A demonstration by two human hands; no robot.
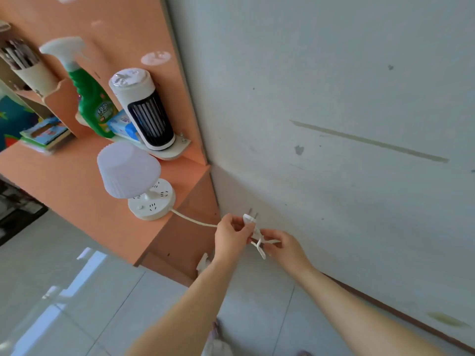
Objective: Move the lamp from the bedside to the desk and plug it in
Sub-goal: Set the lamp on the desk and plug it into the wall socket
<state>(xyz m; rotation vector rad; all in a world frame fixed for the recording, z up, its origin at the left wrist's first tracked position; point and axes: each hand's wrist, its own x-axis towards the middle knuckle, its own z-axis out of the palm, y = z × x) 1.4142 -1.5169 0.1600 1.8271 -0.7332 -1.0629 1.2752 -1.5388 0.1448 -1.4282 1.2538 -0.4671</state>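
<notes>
A small white lamp [128,170] with a ribbed shade stands on the orange desk [77,196], its round base [154,204] carrying socket holes. Its white cord [191,220] runs off the desk's right edge to my hands. My left hand [231,236] pinches the white plug [249,219], prongs pointing up toward the wall. My right hand [284,246] holds the bundled, tied part of the cord [259,244] just below the plug. Both hands hover beside the desk's end panel, close to the grey wall.
On a small shelf above the lamp stand a white and black cylindrical device [145,111], a green spray bottle [90,98] and a blue pack [120,125]. Books [45,133] lie further left. Pale tiled floor [77,304] lies below; the grey wall [334,124] fills the right.
</notes>
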